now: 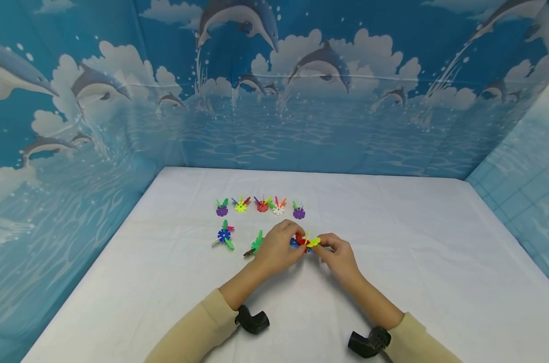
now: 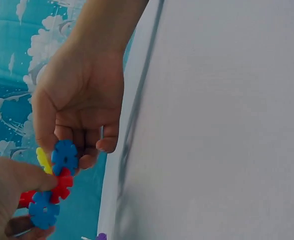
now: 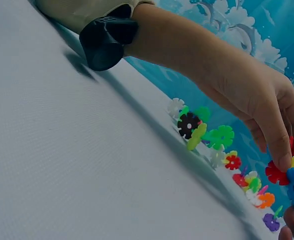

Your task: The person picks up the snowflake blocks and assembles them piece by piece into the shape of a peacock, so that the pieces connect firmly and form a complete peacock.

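Note:
My left hand (image 1: 279, 247) pinches a joined cluster of notched plastic snowflake discs, its thumb on a red disc (image 2: 63, 185). Two blue discs (image 2: 44, 209) and a yellow disc (image 1: 314, 242) belong to the same cluster. From the right, my right hand (image 1: 340, 256) pinches the cluster's other end, beside the yellow piece and a blue disc (image 2: 65, 156). The hands face each other over the white table, fingertips close together. Just left of the left hand lies a green disc piece (image 1: 257, 243) with a dark disc, partly hidden by that hand.
Behind the hands stands a row of small disc assemblies: purple (image 1: 222, 209), yellow (image 1: 241, 205), red (image 1: 262, 205), white (image 1: 279, 208) and another purple (image 1: 299, 212). A blue-centred assembly (image 1: 224, 235) lies at the left. A dolphin-print curtain (image 1: 274, 131) borders the white table (image 1: 415, 242).

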`<state>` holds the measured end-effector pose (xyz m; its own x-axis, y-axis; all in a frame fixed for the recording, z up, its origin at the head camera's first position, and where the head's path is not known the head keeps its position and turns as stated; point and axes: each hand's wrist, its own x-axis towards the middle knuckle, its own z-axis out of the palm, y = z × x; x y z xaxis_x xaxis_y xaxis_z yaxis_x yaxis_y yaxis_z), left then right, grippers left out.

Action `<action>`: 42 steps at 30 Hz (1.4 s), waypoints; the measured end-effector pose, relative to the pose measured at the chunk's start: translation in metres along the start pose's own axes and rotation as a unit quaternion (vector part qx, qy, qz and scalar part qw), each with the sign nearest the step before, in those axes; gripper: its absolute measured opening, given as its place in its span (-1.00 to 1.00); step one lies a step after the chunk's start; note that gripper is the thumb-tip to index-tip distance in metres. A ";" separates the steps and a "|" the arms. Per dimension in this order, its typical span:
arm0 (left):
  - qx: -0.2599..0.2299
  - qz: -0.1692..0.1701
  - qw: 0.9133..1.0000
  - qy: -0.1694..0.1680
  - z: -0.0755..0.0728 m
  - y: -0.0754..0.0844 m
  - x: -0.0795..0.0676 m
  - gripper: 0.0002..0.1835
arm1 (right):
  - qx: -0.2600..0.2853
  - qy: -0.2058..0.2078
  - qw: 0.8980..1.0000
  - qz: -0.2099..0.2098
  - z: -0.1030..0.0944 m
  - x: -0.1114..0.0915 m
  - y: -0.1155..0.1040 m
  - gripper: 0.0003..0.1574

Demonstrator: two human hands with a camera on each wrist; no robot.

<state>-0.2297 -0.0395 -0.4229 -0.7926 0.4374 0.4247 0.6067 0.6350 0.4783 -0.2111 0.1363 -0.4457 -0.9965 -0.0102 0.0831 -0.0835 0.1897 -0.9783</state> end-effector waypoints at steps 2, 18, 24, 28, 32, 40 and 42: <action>-0.018 -0.025 0.999 0.016 0.003 0.001 0.001 -0.61 | 0.012 0.011 1.000 0.016 -0.002 0.002 0.000 -0.82; -0.494 -0.205 0.845 0.011 0.016 0.001 -0.005 -0.65 | 0.055 -0.030 0.996 0.057 -0.014 0.014 -0.012 -0.70; -0.550 -0.219 0.806 0.010 0.022 -0.003 -0.007 -0.69 | -0.053 -0.033 0.994 0.092 -0.019 0.060 -0.005 -0.59; -0.559 -0.237 0.795 0.005 0.028 -0.005 -0.010 -0.73 | -0.115 -0.048 0.989 0.083 -0.013 0.088 0.004 -0.61; -0.566 -0.230 0.791 0.014 0.031 -0.007 -0.012 -0.76 | -0.152 -0.066 0.984 0.070 -0.008 0.108 0.008 -0.62; -0.579 -0.225 0.783 0.033 0.031 -0.009 -0.013 -0.68 | -0.240 -0.105 0.964 0.052 0.000 0.125 0.007 -0.62; -0.576 -0.225 0.785 0.035 0.031 -0.010 -0.013 -0.64 | -0.264 -0.105 0.958 0.042 0.002 0.126 0.008 -0.68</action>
<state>-0.2271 -0.0316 -0.4571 -0.9618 0.2715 0.0355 -0.0495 -0.3001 0.9526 -0.3375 0.1343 -0.4431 -0.9833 -0.1600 -0.0865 -0.0433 0.6674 -0.7435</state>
